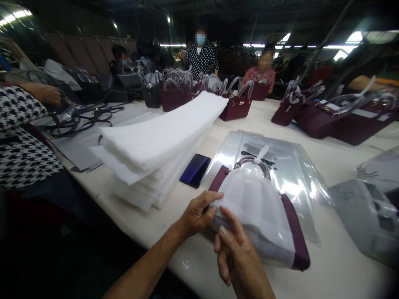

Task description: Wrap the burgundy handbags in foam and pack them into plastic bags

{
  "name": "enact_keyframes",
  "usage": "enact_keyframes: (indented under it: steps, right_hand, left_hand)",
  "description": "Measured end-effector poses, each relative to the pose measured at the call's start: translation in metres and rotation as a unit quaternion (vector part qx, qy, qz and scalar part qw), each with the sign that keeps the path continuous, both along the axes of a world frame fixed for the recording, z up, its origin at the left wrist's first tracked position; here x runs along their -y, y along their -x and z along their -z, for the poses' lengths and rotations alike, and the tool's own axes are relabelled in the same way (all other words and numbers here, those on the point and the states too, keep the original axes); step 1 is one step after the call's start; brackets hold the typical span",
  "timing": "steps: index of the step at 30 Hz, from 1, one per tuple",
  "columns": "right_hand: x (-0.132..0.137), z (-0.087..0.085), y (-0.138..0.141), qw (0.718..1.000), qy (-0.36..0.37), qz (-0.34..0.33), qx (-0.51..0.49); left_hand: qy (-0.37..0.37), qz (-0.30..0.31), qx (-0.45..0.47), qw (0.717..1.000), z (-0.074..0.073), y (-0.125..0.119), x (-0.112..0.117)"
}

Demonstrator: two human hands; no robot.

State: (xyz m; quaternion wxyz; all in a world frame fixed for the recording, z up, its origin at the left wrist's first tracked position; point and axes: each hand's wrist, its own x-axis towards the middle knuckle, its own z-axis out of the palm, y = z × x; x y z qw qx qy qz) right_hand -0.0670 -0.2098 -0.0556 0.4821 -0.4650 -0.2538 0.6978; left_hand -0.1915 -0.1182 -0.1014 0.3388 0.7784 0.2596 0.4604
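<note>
A maroon handbag [296,232] lies flat on the white table [330,274] in front of me, mostly covered by a white foam sheet [252,207]. My left hand [198,214] pinches the near left edge of that sheet against the bag. My right hand [238,257] rests at the sheet's near edge with fingers curled against it. The bag's wrapped handles [254,164] point away from me onto a stack of clear plastic bags [280,162].
A thick pile of white foam sheets [156,145] lies to the left, with a dark phone [195,170] beside it. More maroon handbags [324,118] stand along the far side. A person in a checked top [18,137] sits at left; other people are at the far end.
</note>
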Motion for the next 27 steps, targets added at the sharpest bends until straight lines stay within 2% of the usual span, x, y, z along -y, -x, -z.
enact_keyframes:
  steps: [7,11,15,21,27]
  right_hand:
    - [0.009,0.006,0.003,0.998,0.023,0.021,-0.061]
    - [0.008,0.007,0.004,0.997,0.027,0.035,-0.07]
    - [0.008,0.005,0.002,0.995,0.041,0.045,-0.079]
    - [0.016,-0.002,-0.007,0.973,0.108,0.078,-0.191]
    - [0.022,0.002,0.001,0.954,0.13,0.131,-0.237]
  left_hand:
    - [0.0,0.033,-0.007,0.999,-0.001,0.001,-0.002]
    - [-0.003,0.055,-0.083,0.995,-0.004,0.009,-0.004]
    - [-0.056,0.076,-0.156,0.983,-0.011,0.013,-0.008]
    - [-0.154,0.055,-0.204,0.965,-0.015,0.009,-0.01]
    - [-0.177,0.035,-0.225,0.957,-0.014,0.008,-0.006]
